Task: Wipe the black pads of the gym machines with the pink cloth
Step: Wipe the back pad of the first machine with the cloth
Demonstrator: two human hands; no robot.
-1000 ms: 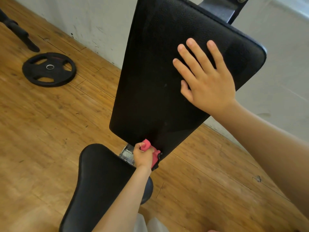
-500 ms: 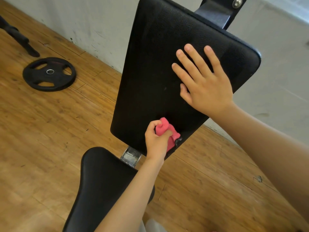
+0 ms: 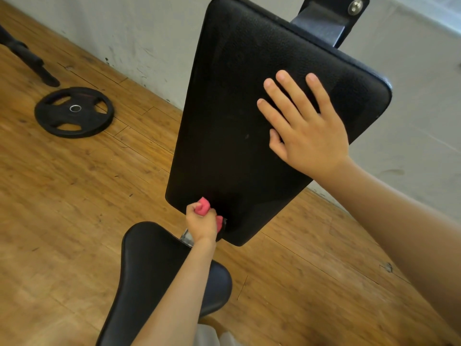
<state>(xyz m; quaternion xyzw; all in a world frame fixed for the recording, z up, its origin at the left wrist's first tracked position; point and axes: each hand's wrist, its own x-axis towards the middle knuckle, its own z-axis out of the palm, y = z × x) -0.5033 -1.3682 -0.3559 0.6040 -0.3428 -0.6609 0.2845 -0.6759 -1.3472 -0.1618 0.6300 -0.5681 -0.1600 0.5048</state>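
Warm brown wooden plank floor [image 3: 62, 196], scratched and worn, meets a pale grey wall [image 3: 149, 26] marked with dark scuffs near its base. A black weight plate [image 3: 74, 112] lies flat on the boards, near a black bar end [image 3: 30, 61] at the left edge.

The left arm reached straight forward, and the left hand [image 3: 200, 224] was balled tight, fingers curled round a pink cloth [image 3: 202, 206]. The right forearm stretched in from the right side. The right hand [image 3: 308, 132] lay palm-down on the black pad [image 3: 224, 108], fingers [image 3: 294, 94] straight and slightly spread.
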